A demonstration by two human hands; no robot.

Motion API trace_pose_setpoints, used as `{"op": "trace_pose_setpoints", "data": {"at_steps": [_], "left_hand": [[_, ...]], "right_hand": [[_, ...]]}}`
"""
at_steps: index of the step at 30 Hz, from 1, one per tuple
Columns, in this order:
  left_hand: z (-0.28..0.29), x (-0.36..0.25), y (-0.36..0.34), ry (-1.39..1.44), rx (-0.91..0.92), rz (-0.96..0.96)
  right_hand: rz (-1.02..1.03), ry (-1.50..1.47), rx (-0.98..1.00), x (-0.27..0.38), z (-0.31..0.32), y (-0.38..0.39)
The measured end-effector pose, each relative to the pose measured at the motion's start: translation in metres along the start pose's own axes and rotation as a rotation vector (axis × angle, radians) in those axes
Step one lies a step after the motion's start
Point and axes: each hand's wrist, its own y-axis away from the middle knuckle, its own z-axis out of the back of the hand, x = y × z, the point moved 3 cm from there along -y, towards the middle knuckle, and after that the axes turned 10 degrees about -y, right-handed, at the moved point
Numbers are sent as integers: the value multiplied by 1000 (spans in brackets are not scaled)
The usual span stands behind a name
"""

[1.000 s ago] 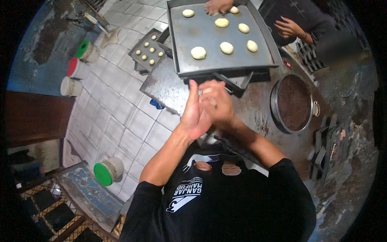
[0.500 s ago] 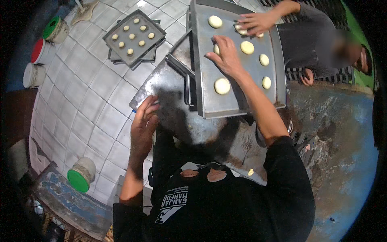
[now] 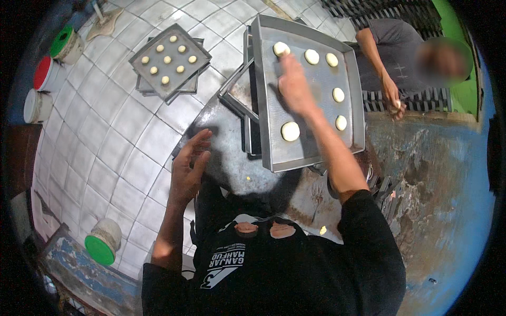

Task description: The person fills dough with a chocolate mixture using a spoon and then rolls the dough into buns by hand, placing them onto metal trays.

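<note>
A large metal tray (image 3: 316,147) holds several pale dough rounds (image 3: 311,56), set apart on its surface. My right hand (image 3: 295,84) reaches over the tray, fingertips at the upper-left round (image 3: 280,46); they are blurred by motion, so their grip is unclear. My left hand (image 3: 192,160) hangs open beside the metal worktable (image 3: 247,184), left of the tray, holding nothing, its fingers slightly curled and apart.
Stacked trays (image 3: 234,89) lie beneath the big tray. A smaller tray (image 3: 158,73) with several dough balls sits at upper left. Lidded buckets (image 3: 100,247) stand on the tiled floor. A co-worker (image 3: 385,39) at upper right holds a small pale lump in one hand (image 3: 395,105).
My hands, together a second ago, have separated; the right moved onto the tray and up to the top-left round. The co-worker's hand has left the tray and moved down to the right.
</note>
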Motion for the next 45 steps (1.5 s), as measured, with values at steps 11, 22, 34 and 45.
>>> {"op": "trace_pose_setpoints", "data": {"at_steps": [11, 22, 34, 45], "left_hand": [[8, 33, 17, -92, -96, 48], [40, 49, 81, -260, -284, 212], [-14, 43, 105, -208, -215, 139], [-129, 198, 168, -530, 457, 260]], "right_hand": [[-253, -444, -249, -44, 96, -50], [179, 16, -252, -36, 19, -99], [218, -1097, -159, 136, 91, 89], [-290, -641, -112, 10, -250, 620]]}}
